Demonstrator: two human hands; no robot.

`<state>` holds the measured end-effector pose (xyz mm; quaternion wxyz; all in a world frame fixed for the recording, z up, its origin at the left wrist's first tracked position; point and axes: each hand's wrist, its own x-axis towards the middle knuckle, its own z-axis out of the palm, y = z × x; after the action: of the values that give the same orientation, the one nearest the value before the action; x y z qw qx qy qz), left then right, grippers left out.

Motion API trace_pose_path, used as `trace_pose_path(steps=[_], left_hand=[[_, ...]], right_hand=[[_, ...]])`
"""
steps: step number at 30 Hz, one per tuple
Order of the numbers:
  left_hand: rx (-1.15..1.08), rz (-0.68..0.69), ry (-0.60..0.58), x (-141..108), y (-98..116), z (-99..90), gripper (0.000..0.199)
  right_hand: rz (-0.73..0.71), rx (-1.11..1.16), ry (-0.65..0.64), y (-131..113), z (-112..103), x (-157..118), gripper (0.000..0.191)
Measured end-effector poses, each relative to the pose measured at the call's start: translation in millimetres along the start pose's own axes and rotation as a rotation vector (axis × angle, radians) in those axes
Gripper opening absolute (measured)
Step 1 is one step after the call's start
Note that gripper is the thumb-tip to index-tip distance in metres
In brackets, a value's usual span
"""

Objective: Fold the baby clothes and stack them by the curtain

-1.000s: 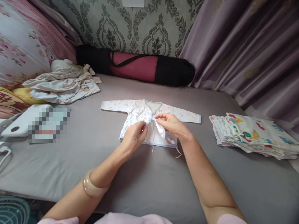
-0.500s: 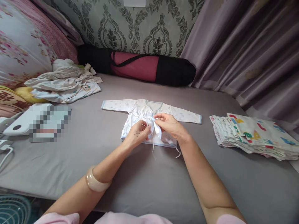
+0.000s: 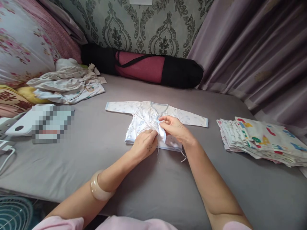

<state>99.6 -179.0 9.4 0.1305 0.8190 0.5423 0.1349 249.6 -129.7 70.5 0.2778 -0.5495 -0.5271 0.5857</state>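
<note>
A small white baby shirt (image 3: 141, 119) with pale blue trim and a faint print lies face up, its sleeves spread to both sides. My left hand (image 3: 145, 143) is closed at the lower middle of the front, its fingertips pinched on the cloth or a tie there; which one is hidden. With thumb and forefinger, my right hand (image 3: 174, 127) grips the lifted front edge of the shirt. A thin white tie (image 3: 158, 149) hangs below the hands, and another tie (image 3: 183, 156) lies by the hem at the right.
Folded printed cloths (image 3: 263, 140) are stacked at the right. On the left are crumpled clothes (image 3: 69, 84), a white device (image 3: 28, 121) and a blurred flat item (image 3: 54, 124). A black and red long bag (image 3: 141, 67) lies along the wall on the grey sheet (image 3: 182, 191).
My left hand has turned over, knuckles up, and its fingers have closed at the shirt front. My right hand keeps its hold in nearly the same place.
</note>
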Motion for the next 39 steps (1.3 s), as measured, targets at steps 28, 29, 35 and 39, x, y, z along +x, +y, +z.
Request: trace_pose_path(steps=[28,29,35,39], left_hand=[[0.091,-0.261,-0.065,-8.6,-20.3,-36.3,0.021],[0.074,-0.228,-0.048,-8.3,-17.3,-35.9,0.021],[0.024,-0.139,-0.011,-10.2,-3.1,-29.3,0.025],[0.027,-0.153,-0.052,-11.5,-1.5,-23.8,0.020]], right_hand=[[-0.301,-0.649,-0.180,24.9,-3.4,11.4,0.019],[-0.307,-0.635,-0.131,21.5,-9.6,18.6,0.021],[-0.272,-0.885,0.163,-6.8,-26.4,81.4,0.019],[-0.035,-1.017,0.103,-17.8,-18.3,115.9,0.008]])
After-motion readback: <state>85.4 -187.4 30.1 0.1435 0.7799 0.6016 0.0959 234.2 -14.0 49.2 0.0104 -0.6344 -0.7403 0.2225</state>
